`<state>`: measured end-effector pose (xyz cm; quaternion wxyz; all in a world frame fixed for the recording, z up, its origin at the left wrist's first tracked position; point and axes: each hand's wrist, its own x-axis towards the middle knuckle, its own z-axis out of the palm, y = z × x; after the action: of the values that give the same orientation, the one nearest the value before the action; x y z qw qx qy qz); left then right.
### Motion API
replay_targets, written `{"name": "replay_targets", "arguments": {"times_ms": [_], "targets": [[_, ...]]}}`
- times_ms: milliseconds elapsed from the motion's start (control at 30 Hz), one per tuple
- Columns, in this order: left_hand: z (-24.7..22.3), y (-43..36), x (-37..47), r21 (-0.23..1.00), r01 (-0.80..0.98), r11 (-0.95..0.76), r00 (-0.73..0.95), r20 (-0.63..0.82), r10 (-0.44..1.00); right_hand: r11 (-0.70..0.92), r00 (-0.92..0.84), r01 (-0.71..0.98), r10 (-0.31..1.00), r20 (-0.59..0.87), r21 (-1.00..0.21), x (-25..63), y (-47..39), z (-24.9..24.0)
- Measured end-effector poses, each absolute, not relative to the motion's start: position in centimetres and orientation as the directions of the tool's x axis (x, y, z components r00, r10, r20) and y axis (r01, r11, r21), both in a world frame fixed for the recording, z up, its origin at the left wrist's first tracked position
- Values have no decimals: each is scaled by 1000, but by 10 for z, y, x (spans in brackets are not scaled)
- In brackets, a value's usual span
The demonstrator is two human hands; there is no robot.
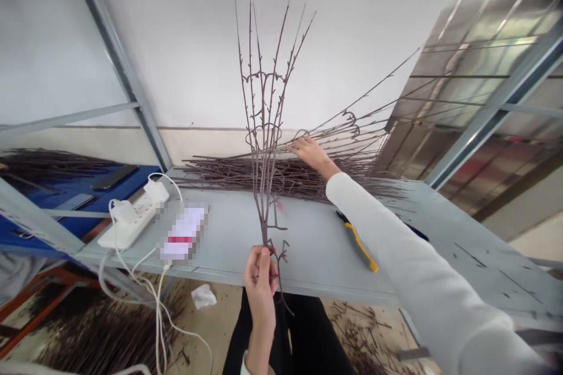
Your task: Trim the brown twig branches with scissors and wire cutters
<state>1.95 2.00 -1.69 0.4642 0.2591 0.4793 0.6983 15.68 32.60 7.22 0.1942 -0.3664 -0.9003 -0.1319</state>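
The left hand [259, 278] is closed round the base of the upright twig bundle [264, 233] over the table's near edge [308, 287], while the right hand [311, 154] reaches to the far twig pile [220, 173], its grip unclear.

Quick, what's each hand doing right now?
Left hand: closed, holding a bunch of twigs by its lower end.
Right hand: at the twig pile; can't tell whether its grip is closed on any.

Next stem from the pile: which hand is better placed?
Probably the right hand: it is right at the pile of stems, while the left hand is occupied, gripping the base of the fanned bundle.
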Motion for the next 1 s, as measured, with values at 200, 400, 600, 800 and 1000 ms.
{"name": "replay_targets", "arguments": {"times_ms": [200,400,600,800,1000], "targets": [[-13,19,20,909,-395,-136,-451,-63,890,654,-522,735,715,465,-179,155,313,46],[-16,22,24,906,-397,-147,-448,-52,893,650,-378,598,744,551,-469,155,246,69],[-18,22,29,900,-409,-150,-437,-49,898,486,-438,237,826,354,-841,128,121,55],[-15,18,34,892,-430,-139,-442,-74,894,367,-303,155,901,310,-917,106,82,32],[-13,13,38,847,-518,-119,-370,-97,924,272,-233,-50,932,276,-961,107,74,25]]}}
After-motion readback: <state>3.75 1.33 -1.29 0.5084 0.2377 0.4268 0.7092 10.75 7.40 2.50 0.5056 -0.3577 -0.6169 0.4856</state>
